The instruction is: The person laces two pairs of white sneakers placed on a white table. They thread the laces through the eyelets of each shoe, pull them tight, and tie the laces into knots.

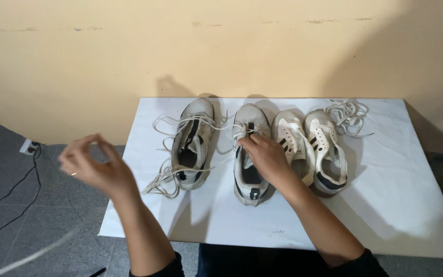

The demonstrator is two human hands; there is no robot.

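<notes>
While the right hand (265,154) sits on the second shoe (249,156) at frame centre, fingers closed in a pinch on the lace at its upper eyelets, the left hand (96,166) is raised well out to the left of the frame, off the table edge, thumb and fingers pinched together. A thin pale blurred line runs down from it toward the lower left; looks like a lace end, but I can't tell for sure. Four white sneakers stand in a row on the white table (401,205), toes toward the yellow wall (221,46). The worked shoe's long axis runs top to bottom of the frame, toe up, heel toward the person. Right hand is on it; left hand is far from it, over the grey floor. The leftmost shoe (193,146) lies between the two hands, its loose lace (162,179) spilling out to its left and lower left. The right-hand pair (311,149), black-striped, sits just beside the worked shoe, touching or nearly so. A loose bundle of lace (347,115) lies at the upper right, by the toe of the far right shoe. Wall socket with a black cable (6,197) at left edge.
</notes>
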